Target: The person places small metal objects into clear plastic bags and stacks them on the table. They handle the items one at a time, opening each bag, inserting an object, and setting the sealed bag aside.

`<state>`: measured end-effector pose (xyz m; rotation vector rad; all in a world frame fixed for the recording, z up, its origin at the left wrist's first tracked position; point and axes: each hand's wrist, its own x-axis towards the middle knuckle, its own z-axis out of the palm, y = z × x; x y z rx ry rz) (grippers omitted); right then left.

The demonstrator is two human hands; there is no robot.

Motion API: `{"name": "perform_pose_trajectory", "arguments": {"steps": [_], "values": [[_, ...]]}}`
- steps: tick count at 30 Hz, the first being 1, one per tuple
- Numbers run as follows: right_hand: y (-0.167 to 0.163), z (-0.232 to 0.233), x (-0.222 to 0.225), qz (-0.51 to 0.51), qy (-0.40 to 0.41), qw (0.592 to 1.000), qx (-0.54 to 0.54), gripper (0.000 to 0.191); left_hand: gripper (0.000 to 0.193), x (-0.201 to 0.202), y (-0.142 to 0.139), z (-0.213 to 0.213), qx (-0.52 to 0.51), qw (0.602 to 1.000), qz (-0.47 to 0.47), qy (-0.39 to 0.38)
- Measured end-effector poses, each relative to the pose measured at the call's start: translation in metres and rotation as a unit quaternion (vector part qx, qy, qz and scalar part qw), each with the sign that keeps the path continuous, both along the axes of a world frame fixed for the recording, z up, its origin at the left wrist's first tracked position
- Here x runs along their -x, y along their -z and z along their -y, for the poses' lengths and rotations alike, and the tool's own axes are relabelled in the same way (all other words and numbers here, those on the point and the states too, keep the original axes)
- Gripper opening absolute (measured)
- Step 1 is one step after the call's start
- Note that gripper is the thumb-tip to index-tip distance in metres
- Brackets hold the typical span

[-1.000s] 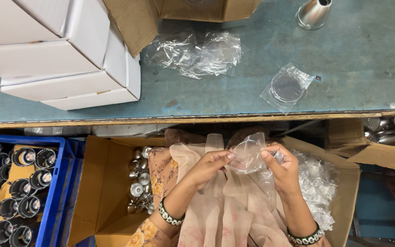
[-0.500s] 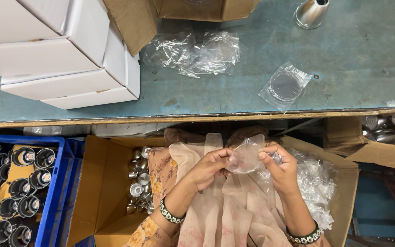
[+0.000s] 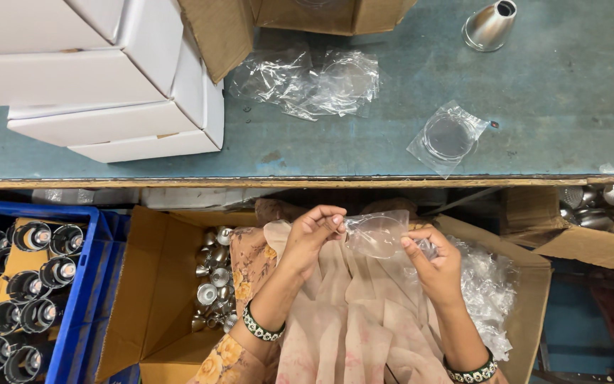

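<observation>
- Along the top of the view a blue-green worktable point(image 3: 548, 142) is seen, with a worn wooden front edge.
- On the table a stack of white flat boxes point(image 3: 101, 78) is placed at the left, and an open brown carton point(image 3: 307, 18) stands at the far edge.
- Crumpled clear bags point(image 3: 307, 82) are lying near the carton; a single clear bag with a round disc inside point(image 3: 450, 136) lies apart, closer to the front edge.
- A shiny metal cone point(image 3: 490, 25) is resting on its side at the far right of the table.
- Below the table, a small clear plastic bag point(image 3: 378, 233) is held up between both hands, over the lap covered by a beige cloth point(image 3: 349, 320).
- The left hand point(image 3: 312, 235) is closed in a pinch on the left edge of the bag, thumb against the fingertips.
- The right hand point(image 3: 435, 263) is gripping the right side of the bag with bent fingers; what is inside the bag cannot be told for sure.
- Beaded bracelets are worn on both wrists.
- A cardboard box with small metal parts point(image 3: 214, 284) is placed just beside the left arm, and more clear bags point(image 3: 488, 291) are piled at the right.
- A blue crate point(image 3: 83, 284) with dark round parts is standing at the far left.
</observation>
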<state>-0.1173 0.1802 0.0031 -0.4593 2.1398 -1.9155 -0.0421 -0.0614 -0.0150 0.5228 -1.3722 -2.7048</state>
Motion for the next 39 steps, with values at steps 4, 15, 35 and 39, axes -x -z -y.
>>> {"name": "perform_pose_trajectory", "arguments": {"steps": [4,15,35,39], "values": [[-0.001,0.002,0.0,-0.019,0.032,0.999,-0.019,0.011,0.02,-0.005,-0.012,0.0,0.016,0.999,-0.051,0.006],[0.013,0.003,0.002,0.035,0.055,0.997,0.029,0.012,0.036,-0.01,0.006,-0.018,-0.028,0.999,-0.017,-0.005],[0.009,0.013,-0.008,0.045,0.078,0.994,0.057,0.015,0.043,-0.011,0.017,-0.026,0.048,0.999,-0.001,-0.015],[0.01,0.008,0.007,0.123,0.163,0.959,0.194,0.012,0.035,-0.004,-0.004,-0.02,0.035,0.999,-0.03,-0.018]]}}
